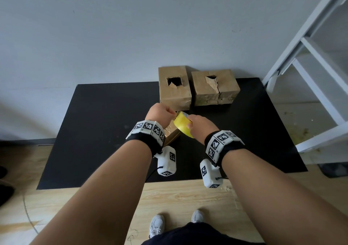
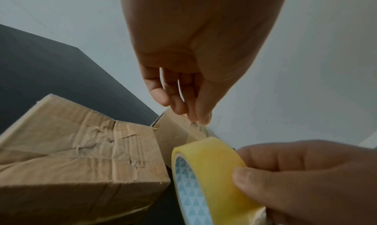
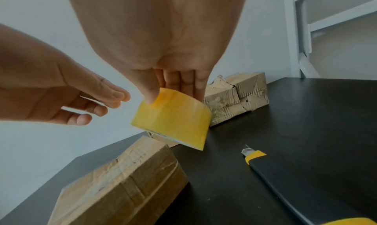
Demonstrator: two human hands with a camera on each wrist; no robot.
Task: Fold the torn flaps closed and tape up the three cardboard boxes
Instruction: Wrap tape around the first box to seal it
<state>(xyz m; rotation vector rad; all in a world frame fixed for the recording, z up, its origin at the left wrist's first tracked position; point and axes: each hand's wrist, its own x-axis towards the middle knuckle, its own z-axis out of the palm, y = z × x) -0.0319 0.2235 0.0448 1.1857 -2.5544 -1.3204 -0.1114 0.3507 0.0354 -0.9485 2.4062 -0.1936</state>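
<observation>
While the right hand (image 1: 200, 127) grips the yellowish roll of clear packing tape (image 1: 183, 125) with thumb and fingers curled round its rim, the left hand (image 1: 160, 115) pinches the free tape end (image 2: 200, 127) between thumb and fingertips just above the roll. Both hands hover over the nearest crumpled brown cardboard box (image 2: 81, 156), which lies on the black rectangular table mat (image 1: 98, 124) directly below them. Two further brown cardboard boxes stand side by side at the far edge of the mat: the left one (image 1: 174, 87) has a torn hole in its top, and the right one (image 1: 214, 87) has a torn, split top and front. A black-and-yellow utility knife (image 3: 285, 177) lies on the mat to the right of the nearest box, apart from it. A white metal frame (image 1: 308, 60) stands at the right.
</observation>
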